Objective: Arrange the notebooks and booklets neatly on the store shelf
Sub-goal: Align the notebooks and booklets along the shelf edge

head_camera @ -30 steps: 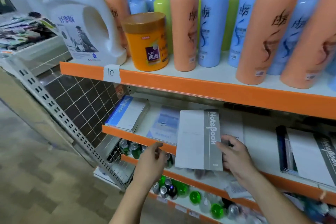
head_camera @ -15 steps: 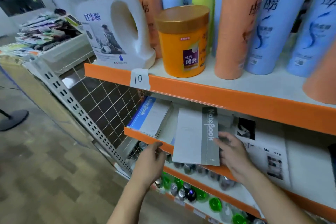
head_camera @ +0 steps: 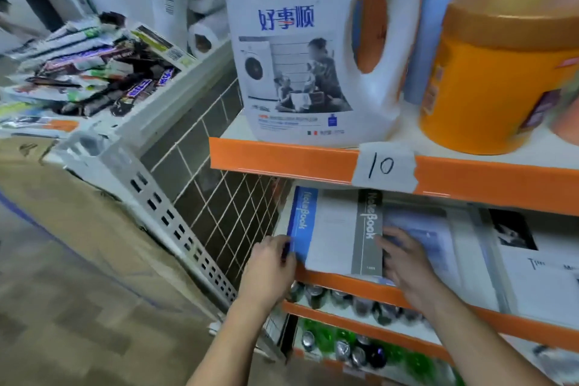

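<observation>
Grey-spined notebook (head_camera: 344,238) now overlaps blue notebook (head_camera: 302,222)

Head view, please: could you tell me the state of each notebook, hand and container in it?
grey notebook: flat, atop the blue notebook.
blue notebook: flat, left strip showing.
left-hand grip: holds the blue notebook's left edge.
right-hand grip: flat, touches the grey notebook's right edge.
detergent jug: upright.
orange tub: upright, lid on.
</observation>
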Demonstrator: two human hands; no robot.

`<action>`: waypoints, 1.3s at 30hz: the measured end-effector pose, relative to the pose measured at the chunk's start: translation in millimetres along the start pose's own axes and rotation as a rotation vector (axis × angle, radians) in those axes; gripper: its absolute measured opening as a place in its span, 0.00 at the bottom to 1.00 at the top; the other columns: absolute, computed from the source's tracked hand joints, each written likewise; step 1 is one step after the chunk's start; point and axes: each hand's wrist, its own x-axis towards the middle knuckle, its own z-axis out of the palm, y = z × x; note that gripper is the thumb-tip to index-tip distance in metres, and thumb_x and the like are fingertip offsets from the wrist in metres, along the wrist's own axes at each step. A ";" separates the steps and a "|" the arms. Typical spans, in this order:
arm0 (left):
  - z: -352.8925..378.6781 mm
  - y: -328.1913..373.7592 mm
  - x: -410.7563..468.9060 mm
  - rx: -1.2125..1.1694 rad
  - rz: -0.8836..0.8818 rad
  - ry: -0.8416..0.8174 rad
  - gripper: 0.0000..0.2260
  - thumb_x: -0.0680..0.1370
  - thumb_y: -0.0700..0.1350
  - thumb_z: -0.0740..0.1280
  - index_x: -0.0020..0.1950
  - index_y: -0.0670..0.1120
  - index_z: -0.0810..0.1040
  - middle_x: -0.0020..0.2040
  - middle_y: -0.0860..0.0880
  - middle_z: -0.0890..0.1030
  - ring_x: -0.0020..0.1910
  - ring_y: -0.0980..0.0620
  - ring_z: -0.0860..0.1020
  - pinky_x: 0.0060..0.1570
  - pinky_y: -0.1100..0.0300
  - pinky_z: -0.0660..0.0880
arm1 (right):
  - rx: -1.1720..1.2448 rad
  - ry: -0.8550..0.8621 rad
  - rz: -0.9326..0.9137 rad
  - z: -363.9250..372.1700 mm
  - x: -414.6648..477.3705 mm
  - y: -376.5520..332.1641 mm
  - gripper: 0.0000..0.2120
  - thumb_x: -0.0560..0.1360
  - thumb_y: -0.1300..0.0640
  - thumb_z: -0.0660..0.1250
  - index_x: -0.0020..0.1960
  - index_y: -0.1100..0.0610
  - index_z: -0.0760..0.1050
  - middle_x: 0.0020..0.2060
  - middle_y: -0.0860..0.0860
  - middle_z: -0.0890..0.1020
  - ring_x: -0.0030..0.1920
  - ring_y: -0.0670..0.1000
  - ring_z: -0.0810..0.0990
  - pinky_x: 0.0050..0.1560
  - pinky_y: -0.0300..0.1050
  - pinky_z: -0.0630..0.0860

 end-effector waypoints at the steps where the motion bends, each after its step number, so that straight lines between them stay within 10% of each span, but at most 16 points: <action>1: -1.1 -3.5 3.6 -0.002 0.004 -0.026 0.17 0.81 0.47 0.65 0.70 0.49 0.76 0.62 0.49 0.78 0.62 0.51 0.75 0.62 0.59 0.71 | 0.004 0.012 0.007 5.1 0.9 1.6 0.10 0.80 0.62 0.67 0.60 0.57 0.78 0.55 0.59 0.84 0.49 0.56 0.86 0.48 0.52 0.81; 5: -0.9 -17.9 16.9 -0.047 0.011 -0.091 0.15 0.81 0.50 0.64 0.68 0.48 0.75 0.63 0.50 0.76 0.64 0.51 0.74 0.60 0.61 0.69 | -0.055 0.066 -0.001 21.9 7.0 8.4 0.07 0.81 0.66 0.63 0.52 0.58 0.78 0.43 0.56 0.83 0.23 0.41 0.77 0.21 0.34 0.71; 11: 6.9 -30.3 32.6 -0.016 0.010 -0.194 0.20 0.81 0.61 0.60 0.68 0.52 0.74 0.63 0.51 0.76 0.65 0.50 0.73 0.62 0.53 0.74 | -0.215 0.220 -0.088 35.4 27.3 19.0 0.12 0.78 0.62 0.71 0.60 0.57 0.80 0.57 0.55 0.83 0.54 0.54 0.81 0.56 0.47 0.77; 39: 25.5 -32.5 34.2 -0.055 -0.079 -0.134 0.19 0.83 0.53 0.61 0.74 0.51 0.70 0.70 0.53 0.72 0.68 0.53 0.74 0.67 0.52 0.73 | -0.418 0.171 -0.085 55.2 38.0 31.4 0.21 0.78 0.58 0.71 0.70 0.59 0.75 0.65 0.53 0.79 0.55 0.48 0.80 0.51 0.34 0.74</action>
